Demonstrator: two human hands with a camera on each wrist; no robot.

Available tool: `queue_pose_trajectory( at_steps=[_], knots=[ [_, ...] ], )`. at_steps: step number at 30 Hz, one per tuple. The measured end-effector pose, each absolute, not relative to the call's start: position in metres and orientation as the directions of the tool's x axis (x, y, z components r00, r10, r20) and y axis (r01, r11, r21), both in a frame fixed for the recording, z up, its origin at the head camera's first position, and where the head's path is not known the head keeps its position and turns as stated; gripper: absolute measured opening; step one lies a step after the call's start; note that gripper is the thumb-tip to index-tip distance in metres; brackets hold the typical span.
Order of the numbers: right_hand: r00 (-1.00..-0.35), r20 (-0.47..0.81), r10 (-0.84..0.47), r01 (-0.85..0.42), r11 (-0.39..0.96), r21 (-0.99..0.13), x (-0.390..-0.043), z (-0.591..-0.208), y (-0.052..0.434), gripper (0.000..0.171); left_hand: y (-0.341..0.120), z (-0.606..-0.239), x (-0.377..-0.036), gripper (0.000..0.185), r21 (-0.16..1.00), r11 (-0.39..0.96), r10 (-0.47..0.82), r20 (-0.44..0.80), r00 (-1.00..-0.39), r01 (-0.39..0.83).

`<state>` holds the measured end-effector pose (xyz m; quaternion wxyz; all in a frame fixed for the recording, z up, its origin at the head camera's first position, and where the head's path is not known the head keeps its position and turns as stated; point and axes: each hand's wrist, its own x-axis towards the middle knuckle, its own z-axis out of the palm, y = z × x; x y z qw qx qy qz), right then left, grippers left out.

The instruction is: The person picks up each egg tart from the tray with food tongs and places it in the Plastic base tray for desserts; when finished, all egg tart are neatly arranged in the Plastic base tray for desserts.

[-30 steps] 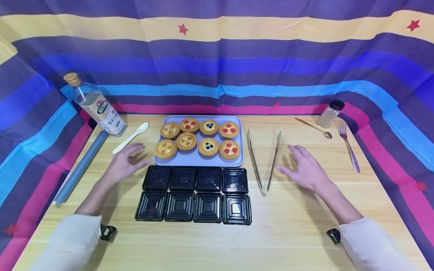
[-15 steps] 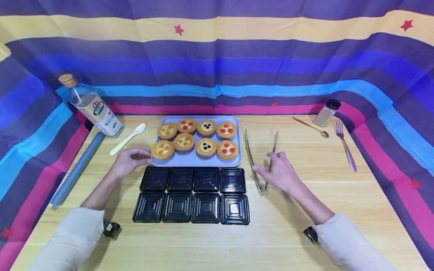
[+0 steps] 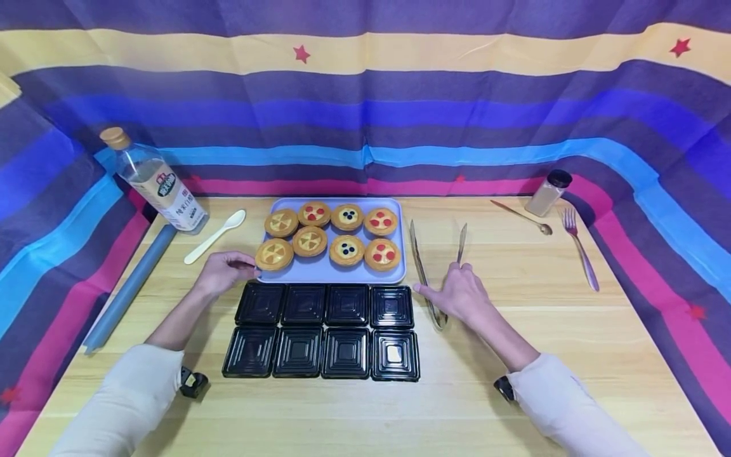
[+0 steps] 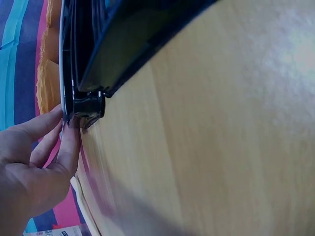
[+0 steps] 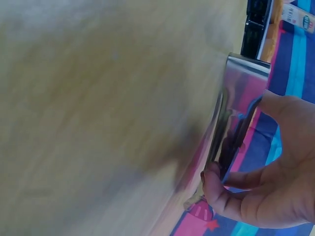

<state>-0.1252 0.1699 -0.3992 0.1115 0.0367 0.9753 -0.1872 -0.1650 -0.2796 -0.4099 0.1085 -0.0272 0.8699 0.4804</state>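
My left hand (image 3: 224,274) is at the front left corner of a lilac tray (image 3: 331,277), pinching its rim between thumb and fingers. Several tarts (image 3: 309,241) lie on the tray in two rows, some with a pastry wedge pattern, others with red or dark blue dots. Toward the right, my right hand (image 3: 461,293) grips the metal tongs (image 3: 419,257), whose two arms stand spread on the table. The right wrist view shows my fingers curled about one arm of the tongs (image 5: 243,81) and the thumb against the metal. Several black square containers (image 3: 346,304) stand in front of the tray.
At the left are a clear bottle (image 3: 165,193), a white spoon (image 3: 216,237) and a blue-grey roll (image 3: 131,289). A shaker jar (image 3: 548,192), a metal spoon (image 3: 522,217) and a fork (image 3: 580,247) lie at the right. A striped cloth (image 3: 365,114) encloses the table.
My left hand has moved right and forward onto the tray's corner. The right hand has moved left from beside the tongs and taken hold of them.
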Motion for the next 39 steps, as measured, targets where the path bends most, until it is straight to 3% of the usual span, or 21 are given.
queue_pose_trajectory(
  at_steps=[5,12,21,27,34,39],
  knots=[
    [-0.972,-0.232,0.044,0.129,0.922,-0.364,-0.128,-0.401,0.169,0.08,-0.278,-0.409,-0.165,0.038,0.836,0.522,0.057,-0.234,-0.971,-0.171],
    [-0.964,-0.262,0.047,0.153,0.904,-0.399,-0.126,-0.399,0.172,0.081,-0.278,-0.41,-0.167,0.036,0.836,0.511,0.056,-0.265,-0.963,-0.2],
    [-0.987,-0.156,0.027,0.095,0.887,-0.451,-0.124,-0.397,0.179,0.063,-0.279,-0.411,-0.168,0.035,0.828,0.529,0.061,-0.256,-0.965,-0.187],
    [-0.995,-0.097,-0.015,0.035,0.867,-0.497,-0.123,-0.394,0.185,0.073,-0.281,-0.411,-0.166,0.036,0.818,0.542,0.055,-0.262,-0.963,-0.192],
    [-0.998,0.014,-0.061,-0.059,0.852,-0.52,-0.121,-0.386,0.193,0.066,-0.281,-0.41,-0.166,0.038,0.812,0.548,0.055,-0.277,-0.959,-0.203],
    [-0.993,0.063,-0.097,-0.115,0.849,-0.515,-0.12,-0.377,0.196,0.073,-0.281,-0.408,-0.168,0.038,0.812,0.549,0.055,-0.272,-0.961,-0.198]
  ],
)
